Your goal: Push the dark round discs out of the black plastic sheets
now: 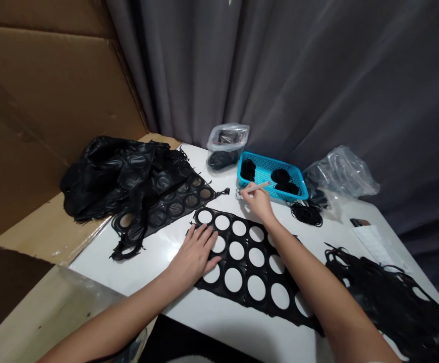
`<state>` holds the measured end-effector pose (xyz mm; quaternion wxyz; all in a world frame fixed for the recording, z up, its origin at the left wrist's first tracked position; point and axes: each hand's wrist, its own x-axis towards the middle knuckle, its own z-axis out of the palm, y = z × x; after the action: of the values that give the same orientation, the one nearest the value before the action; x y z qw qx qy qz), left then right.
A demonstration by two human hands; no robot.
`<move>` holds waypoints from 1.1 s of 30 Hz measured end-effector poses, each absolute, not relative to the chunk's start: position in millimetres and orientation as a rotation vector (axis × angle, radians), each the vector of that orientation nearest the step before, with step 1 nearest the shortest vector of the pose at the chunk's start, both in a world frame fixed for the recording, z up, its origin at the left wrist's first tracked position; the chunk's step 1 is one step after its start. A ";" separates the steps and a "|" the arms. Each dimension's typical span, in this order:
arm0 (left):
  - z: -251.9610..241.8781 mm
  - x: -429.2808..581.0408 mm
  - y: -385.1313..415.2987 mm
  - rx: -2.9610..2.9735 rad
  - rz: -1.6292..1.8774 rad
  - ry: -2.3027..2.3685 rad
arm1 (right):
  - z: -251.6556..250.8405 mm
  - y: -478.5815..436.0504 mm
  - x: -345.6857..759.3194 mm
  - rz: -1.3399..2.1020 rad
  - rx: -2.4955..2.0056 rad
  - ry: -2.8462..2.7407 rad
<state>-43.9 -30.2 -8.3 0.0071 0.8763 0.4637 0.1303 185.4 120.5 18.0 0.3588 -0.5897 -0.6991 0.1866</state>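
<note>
A black sheet with rows of round holes [247,272] lies flat on the white table, which shows through the holes. My left hand [195,254] rests on its left end, palm down with fingers spread. Beyond the sheet's far edge, my right hand [258,202] is closed around a slim, pale pen-like tool [259,186]. A small whitish piece [238,193] lies by those fingertips; its kind is unclear. Close to this hand stands a blue plastic basket [305,191], holding bundles of black rings [280,176]. More black rings [306,214] lie beside the basket.
Crumpled black perforated sheets [128,174] are heaped at the left. Black perforated scraps [389,297] cover the right side. Clear plastic bags [229,138] stand by the basket. A phone [359,222] and paper [378,244] lie at right. Cardboard [49,101] and a grey curtain [298,75] enclose the table.
</note>
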 end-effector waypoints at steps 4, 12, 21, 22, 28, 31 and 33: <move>-8.0 -55.3 -32.1 2.753 0.400 1.488 | 8.1 87.8 149.1 0.915 -1.318 -1.884; -12.8 -59.8 -33.9 2.763 0.415 1.487 | -0.2 60.7 119.0 1.037 -1.074 -2.065; -14.7 -59.9 -34.3 2.706 0.465 1.468 | -3.7 60.8 119.2 0.923 -1.037 -2.148; -15.1 -59.9 -34.4 2.701 0.473 1.467 | -3.9 60.4 119.4 0.926 -1.040 -2.141; -16.1 -59.3 -34.3 2.703 0.464 1.472 | -5.7 61.1 121.6 0.926 -1.029 -2.138; -15.6 -59.1 -34.2 2.707 0.457 1.476 | -7.5 57.8 121.8 0.795 -0.998 -2.237; -15.3 -58.9 -34.3 2.704 0.450 1.491 | -9.3 53.9 121.4 0.646 -0.918 -2.351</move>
<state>-58.9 -34.3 -15.3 0.0107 0.8665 0.4777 0.1443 121.4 53.9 -9.3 0.2649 -0.3397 -0.8702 0.2390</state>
